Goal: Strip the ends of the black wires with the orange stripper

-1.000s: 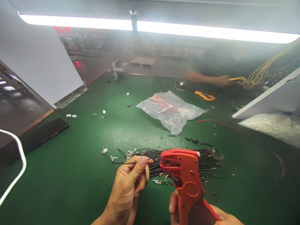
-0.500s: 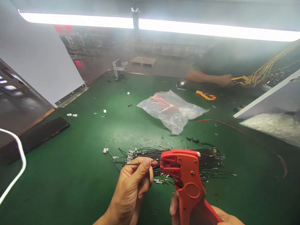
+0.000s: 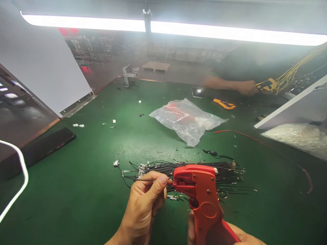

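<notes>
My left hand (image 3: 148,200) pinches a thin black wire (image 3: 138,179) between thumb and forefinger. A white connector (image 3: 116,163) hangs at the wire's far left end. Red wire strippers (image 3: 206,204) are held upright in my right hand (image 3: 235,234), whose fingers wrap round the handles. The strippers' jaws are right at my left fingertips, at the end of the wire; whether they grip it I cannot tell. Behind both hands lies a bundle of black wires (image 3: 163,166), with metal terminals at the left and bare copper ends at the right.
A clear plastic bag (image 3: 189,119) with something red inside lies beyond the wires. A co-worker's hand (image 3: 247,87) holds yellow strippers (image 3: 267,85) by yellow wires; another orange tool (image 3: 224,103) lies nearby. A black bar (image 3: 51,146) and a white cable (image 3: 24,166) are at left.
My left hand and the strippers' jaws have come closer together, the strippers shifting slightly left and down. The white connector has swung a little to the right. The co-worker's hand has moved slightly right.
</notes>
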Motion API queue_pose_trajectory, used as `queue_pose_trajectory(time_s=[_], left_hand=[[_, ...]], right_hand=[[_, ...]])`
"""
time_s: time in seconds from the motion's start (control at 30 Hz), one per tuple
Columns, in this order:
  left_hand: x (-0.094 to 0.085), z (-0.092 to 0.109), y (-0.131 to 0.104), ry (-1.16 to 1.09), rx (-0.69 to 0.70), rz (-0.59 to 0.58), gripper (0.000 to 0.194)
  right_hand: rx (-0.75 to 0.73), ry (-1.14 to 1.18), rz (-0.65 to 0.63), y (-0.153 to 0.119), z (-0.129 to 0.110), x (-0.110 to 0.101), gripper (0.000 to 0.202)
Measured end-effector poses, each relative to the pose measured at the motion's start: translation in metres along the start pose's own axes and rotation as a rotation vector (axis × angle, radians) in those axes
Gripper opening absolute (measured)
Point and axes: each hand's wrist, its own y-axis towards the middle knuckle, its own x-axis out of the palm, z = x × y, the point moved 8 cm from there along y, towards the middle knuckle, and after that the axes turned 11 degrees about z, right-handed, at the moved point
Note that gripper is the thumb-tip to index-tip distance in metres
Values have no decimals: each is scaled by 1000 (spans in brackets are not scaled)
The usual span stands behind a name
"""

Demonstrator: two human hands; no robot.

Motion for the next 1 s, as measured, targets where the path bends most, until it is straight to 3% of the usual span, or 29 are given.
queue_pose_trajectory(time_s=[0.17,0.53,0.77,1.0], left_hand=[[-1,1,0,19,26,13,44],[-4,3,1,72,89,4,41],[-6,12,-5,142,244,-12,33],[-5,19,-5,214,345,-6,29]], right_hand=[[-35,-125,-39,11,-29,23,71],[-73,-147,-22,14,-32,26,65],[-83,-105,5,11,-16,8,55],[-201,-53,-48,-2,-6,-9,33]])
